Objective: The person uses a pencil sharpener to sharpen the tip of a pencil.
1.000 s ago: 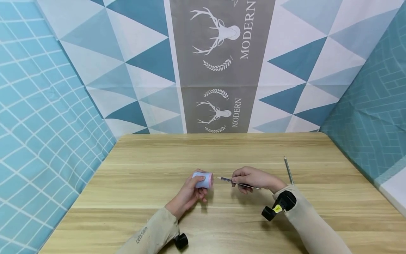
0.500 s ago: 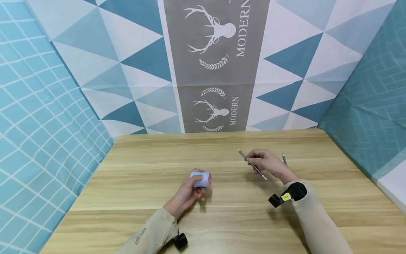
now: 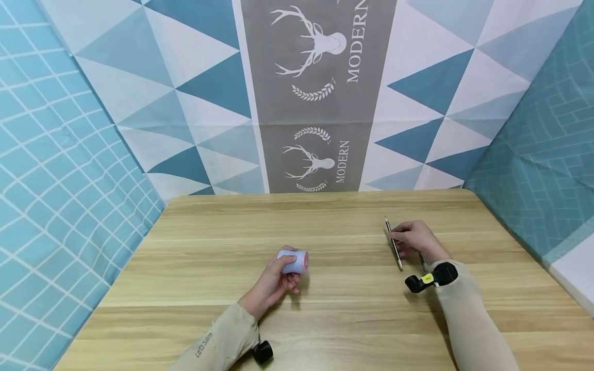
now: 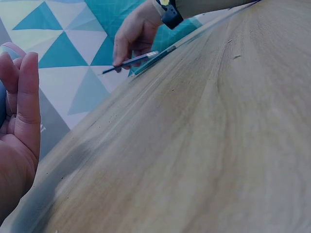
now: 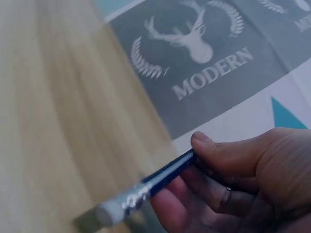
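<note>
In the head view my left hand [image 3: 274,278] grips a small light-blue cylindrical pencil sharpener [image 3: 295,266], its pink end facing right. The thumb lies along its top. Farther right, my right hand [image 3: 417,240] pinches a dark pencil [image 3: 395,248] between thumb and fingers. The pencil slants, its pointed end toward the back and its other end toward the front. A white eraser [image 5: 111,213] in a silver ferrule shows close up in the right wrist view. A second pencil [image 3: 423,262] lies on the table, mostly hidden under my right hand and wrist.
The wooden table [image 3: 223,221] reaches back to a patterned wall cloth [image 3: 320,103] with deer heads and triangles. Blue tiled cloth [image 3: 55,180] hangs on the left, teal cloth [image 3: 543,154] on the right. A white surface [image 3: 575,268] adjoins the right edge.
My right hand has carried the pencil away from the sharpener to the right, turning it so its point faces the back. The left hand stays nearly still with the sharpener.
</note>
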`<action>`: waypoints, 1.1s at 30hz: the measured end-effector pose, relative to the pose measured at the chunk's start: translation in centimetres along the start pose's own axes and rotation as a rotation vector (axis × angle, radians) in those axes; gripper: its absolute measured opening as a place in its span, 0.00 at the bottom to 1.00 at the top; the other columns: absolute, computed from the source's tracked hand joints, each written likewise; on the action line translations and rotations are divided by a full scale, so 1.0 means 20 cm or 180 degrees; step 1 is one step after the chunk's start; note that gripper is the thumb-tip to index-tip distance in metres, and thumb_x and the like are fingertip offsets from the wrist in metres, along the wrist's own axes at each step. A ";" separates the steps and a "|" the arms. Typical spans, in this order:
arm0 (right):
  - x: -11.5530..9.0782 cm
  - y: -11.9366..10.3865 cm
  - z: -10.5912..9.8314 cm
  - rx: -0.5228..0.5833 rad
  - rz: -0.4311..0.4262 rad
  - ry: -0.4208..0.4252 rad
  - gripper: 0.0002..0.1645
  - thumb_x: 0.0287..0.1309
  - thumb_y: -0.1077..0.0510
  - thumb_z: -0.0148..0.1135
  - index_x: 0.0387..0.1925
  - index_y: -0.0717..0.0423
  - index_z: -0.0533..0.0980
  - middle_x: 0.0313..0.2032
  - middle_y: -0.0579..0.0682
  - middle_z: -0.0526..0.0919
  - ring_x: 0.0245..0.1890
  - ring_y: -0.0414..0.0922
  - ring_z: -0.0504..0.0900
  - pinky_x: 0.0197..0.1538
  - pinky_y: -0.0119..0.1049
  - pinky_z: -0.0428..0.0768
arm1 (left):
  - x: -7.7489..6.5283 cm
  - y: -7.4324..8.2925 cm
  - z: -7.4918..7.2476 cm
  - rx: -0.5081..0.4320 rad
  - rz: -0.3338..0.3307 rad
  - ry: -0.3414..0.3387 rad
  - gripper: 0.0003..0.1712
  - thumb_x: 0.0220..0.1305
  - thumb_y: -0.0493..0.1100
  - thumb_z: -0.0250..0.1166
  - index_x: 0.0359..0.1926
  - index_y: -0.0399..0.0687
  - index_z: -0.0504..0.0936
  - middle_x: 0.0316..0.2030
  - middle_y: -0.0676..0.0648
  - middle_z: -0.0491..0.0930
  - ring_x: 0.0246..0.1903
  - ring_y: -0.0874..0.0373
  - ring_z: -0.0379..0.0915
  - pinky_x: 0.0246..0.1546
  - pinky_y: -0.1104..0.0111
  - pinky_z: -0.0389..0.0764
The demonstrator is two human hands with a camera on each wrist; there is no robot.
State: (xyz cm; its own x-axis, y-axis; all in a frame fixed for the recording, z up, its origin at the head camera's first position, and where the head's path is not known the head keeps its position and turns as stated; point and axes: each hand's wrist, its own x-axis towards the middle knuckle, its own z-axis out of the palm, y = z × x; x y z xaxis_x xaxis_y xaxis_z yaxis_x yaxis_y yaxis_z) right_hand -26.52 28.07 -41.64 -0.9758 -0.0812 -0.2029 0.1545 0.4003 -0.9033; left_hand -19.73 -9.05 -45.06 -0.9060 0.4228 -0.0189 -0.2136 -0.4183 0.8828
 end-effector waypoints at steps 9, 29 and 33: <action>0.01 0.04 0.03 -0.0400 0.0069 0.0217 0.17 0.64 0.62 0.63 0.45 0.76 0.77 0.25 0.53 0.80 0.23 0.42 0.80 0.28 0.37 0.86 | 0.00 -0.01 -0.01 -0.0019 0.0045 0.0011 0.10 0.65 0.41 0.53 0.47 0.48 0.71 0.17 0.51 0.77 0.11 0.67 0.72 0.15 0.71 0.81; 0.01 0.07 0.04 -0.0568 -0.0030 0.0383 0.16 0.59 0.63 0.68 0.43 0.75 0.79 0.25 0.54 0.83 0.21 0.43 0.83 0.28 0.37 0.87 | 0.00 0.00 -0.01 -0.0028 -0.0016 -0.0077 0.09 0.69 0.41 0.53 0.49 0.49 0.72 0.18 0.50 0.79 0.13 0.67 0.73 0.18 0.71 0.82; 0.02 0.06 0.03 -0.0575 -0.0049 0.0324 0.16 0.59 0.64 0.68 0.43 0.75 0.79 0.25 0.54 0.84 0.21 0.43 0.83 0.28 0.37 0.87 | 0.00 0.02 -0.01 -0.0079 0.0018 -0.0154 0.14 0.74 0.52 0.55 0.51 0.50 0.70 0.20 0.50 0.79 0.14 0.67 0.73 0.17 0.72 0.82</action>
State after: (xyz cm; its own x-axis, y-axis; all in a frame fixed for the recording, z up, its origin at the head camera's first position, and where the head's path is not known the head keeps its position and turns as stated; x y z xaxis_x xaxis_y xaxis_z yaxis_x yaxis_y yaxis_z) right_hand -26.60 28.00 -43.04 -0.9899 0.0005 -0.1419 0.1181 0.5576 -0.8217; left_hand -19.83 -9.47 -44.89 -0.8886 0.4586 0.0093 -0.2181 -0.4403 0.8709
